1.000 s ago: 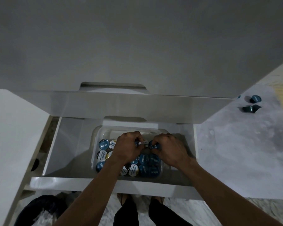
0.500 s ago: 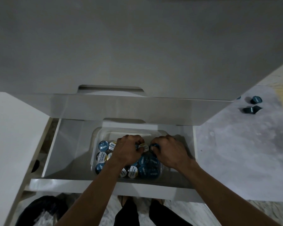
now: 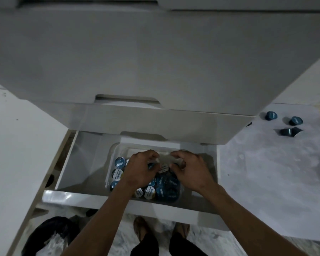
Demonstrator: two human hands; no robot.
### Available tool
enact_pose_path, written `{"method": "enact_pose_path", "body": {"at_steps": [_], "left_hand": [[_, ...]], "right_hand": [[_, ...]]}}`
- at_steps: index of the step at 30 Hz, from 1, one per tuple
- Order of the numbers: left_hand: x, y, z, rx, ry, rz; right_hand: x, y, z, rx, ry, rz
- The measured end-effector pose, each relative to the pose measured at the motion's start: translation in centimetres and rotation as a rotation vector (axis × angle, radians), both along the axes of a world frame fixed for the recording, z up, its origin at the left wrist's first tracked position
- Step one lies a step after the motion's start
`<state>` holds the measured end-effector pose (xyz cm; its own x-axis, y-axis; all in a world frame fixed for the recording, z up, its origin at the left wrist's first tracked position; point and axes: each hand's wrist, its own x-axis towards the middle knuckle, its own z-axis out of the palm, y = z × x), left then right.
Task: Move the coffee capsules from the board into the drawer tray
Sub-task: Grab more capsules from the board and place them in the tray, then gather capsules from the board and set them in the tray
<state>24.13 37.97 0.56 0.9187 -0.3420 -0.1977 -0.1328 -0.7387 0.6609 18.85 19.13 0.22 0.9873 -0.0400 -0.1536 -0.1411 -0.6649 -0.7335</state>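
While both hands sit inside the open drawer (image 3: 67, 174), the clear plastic tray (image 3: 118, 147) under them holds a packed cluster of coffee capsules (image 3: 166, 189). Left hand (image 3: 139, 171) fingers curled down over the tray's middle, right hand (image 3: 190, 171) curled likewise just beside it; fingertips of both meet around a white-lidded capsule (image 3: 163, 168). Cannot tell whether either hand actually pinches it or only touches it. Capsule lids mostly dark blue, some white or silver, each with printed writing; lettering too blurred to read a brand for sure. 1 blue lid (image 3: 120, 162) and 1 white lid (image 3: 117, 174) show left of the left hand. On the grey board (image 3: 266, 172) to the right, well apart from the drawer, 3 blue capsules remain: 1 (image 3: 271, 115) nearest the cabinet, 1 (image 3: 296, 120) right of it, 1 on its side (image 3: 286, 131) in front. White cabinet front (image 3: 137, 61) above the drawer. Black bag (image 3: 50, 235) on the floor at lower left.
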Motion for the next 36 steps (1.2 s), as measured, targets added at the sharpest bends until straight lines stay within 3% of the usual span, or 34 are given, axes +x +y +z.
{"method": "enact_pose_path", "body": {"at_steps": [11, 20, 27, 36], "left_hand": [[-2.2, 0.5, 3.2, -0.098, -0.097, 0.074], [-6.1, -0.4, 5.7, -0.234, -0.12, 0.047], [-9.2, -7.5, 7.8, -0.392, -0.1, -0.048], [-9.8, -21.3, 9.0, -0.431, -0.046, -0.149]], "right_hand": [[-2.4, 0.1, 3.0, 0.157, -0.088, -0.14], [-7.6, -0.9, 6.9, 0.154, -0.163, -0.296], [-13.0, -6.6, 8.7, 0.144, -0.243, -0.467], [-13.9, -20.7, 10.2, 0.09, -0.303, -0.692]]}}
